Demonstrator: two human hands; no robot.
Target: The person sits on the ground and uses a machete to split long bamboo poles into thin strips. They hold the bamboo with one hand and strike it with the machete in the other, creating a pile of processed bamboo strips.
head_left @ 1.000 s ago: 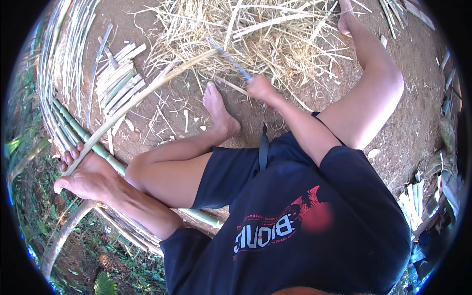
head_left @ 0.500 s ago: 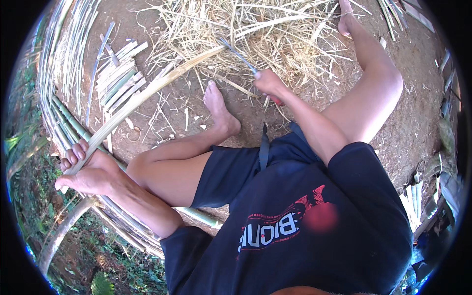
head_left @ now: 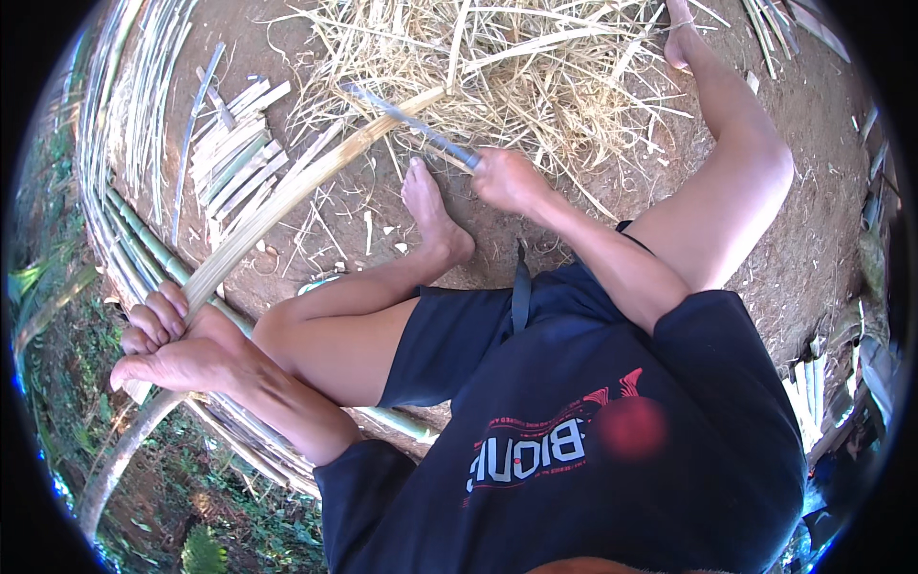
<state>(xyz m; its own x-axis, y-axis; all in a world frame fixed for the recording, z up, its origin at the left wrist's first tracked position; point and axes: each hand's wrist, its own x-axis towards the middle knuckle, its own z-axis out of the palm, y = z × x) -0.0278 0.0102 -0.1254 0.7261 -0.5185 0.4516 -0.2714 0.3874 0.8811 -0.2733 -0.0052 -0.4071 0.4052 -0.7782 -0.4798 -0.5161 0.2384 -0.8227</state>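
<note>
The person's left hand [head_left: 191, 349], palm turned up, has its fingers curled over the near part of a long, flat, pale-yellow bamboo strip [head_left: 311, 179], while the thumb lies straight out to the side. That grip seems meant to steady the strip from its near end, leaving the far length free. The strip slants up and to the right across the bare brown soil [head_left: 373, 263], its far end over a loose heap of straw-coloured shavings [head_left: 535, 91].

The right hand [head_left: 512, 182] is closed in a fist round the handle of a long, narrow, grey metal knife [head_left: 416, 124]. The blade crosses the strip near its far end, pointing up and left; whether the edge bites into the wood cannot be told. Holding the two ends of the work so far apart probably keeps the left fingers clear of the blade.

Left of the strip lies a stack of short, split, pale bamboo slats [head_left: 234, 158], roughly side by side, perhaps laid so to keep them sorted from the shavings
</note>
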